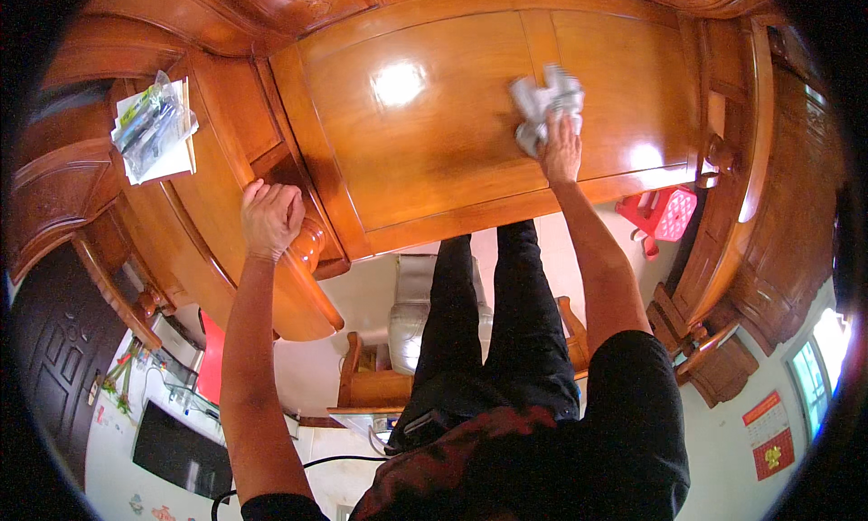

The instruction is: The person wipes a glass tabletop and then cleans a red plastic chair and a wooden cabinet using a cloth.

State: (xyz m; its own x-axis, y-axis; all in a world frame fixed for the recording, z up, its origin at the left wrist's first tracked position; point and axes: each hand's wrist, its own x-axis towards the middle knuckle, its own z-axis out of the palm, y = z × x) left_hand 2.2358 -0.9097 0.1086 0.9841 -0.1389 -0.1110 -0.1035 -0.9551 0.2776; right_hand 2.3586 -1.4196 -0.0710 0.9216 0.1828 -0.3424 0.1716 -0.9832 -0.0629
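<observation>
A crumpled pale grey and white cloth (550,95) lies on the glossy wooden seat (420,141) of a large bench, right of its middle. My right hand (561,149) rests on the cloth's lower edge with the fingers stretched out and pressing it to the wood; the cloth is slightly blurred. My left hand (272,216) sits on the wooden armrest (224,209) at the left, its fingers curled down against the wood. Whether those fingers grip the armrest's edge cannot be told.
Papers and a clear plastic bag (157,128) with items inside lie on the wood at the far left. A red plastic stool (661,212) stands beyond the seat's right front edge. A silver-grey padded seat (410,317) is by my legs. A black cable (339,458) runs at my waist.
</observation>
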